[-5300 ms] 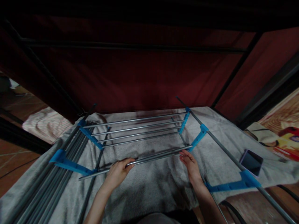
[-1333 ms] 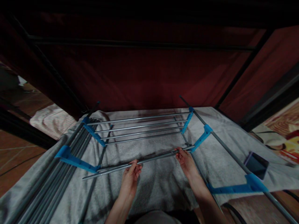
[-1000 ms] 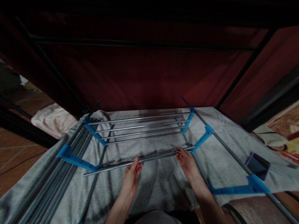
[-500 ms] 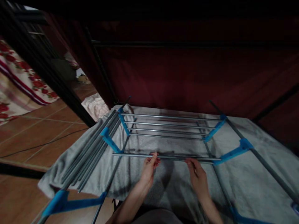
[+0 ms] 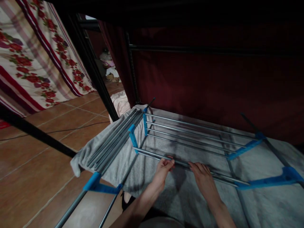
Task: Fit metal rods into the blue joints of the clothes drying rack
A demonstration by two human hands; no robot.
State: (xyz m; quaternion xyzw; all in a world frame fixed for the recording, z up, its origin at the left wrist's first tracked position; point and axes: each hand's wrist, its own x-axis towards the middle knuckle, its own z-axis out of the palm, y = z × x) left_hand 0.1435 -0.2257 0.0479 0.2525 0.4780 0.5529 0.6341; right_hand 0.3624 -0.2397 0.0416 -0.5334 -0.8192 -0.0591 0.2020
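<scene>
Now the left hand (image 5: 163,171) pinches one rod (image 5: 152,153) of two; the right hand's (image 5: 203,174) grip, half hidden, is unclear. Beyond it, four crossbars (image 5: 190,123); around, five brackets (image 5: 133,137).

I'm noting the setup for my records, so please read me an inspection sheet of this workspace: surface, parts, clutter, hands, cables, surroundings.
Surface: grey blanket, wrinkled.
Parts: near rods at the hands; four far rods between blue brackets; loose rods bunched at left.
Clutter: pale cloth beyond the blanket's far left corner.
Hands: left hand grips the near rods; right hand touches them, grip unclear.
Cables: dark cable across the tiled floor.
Surroundings: dark red curtain behind; floral cloth at left.
</scene>
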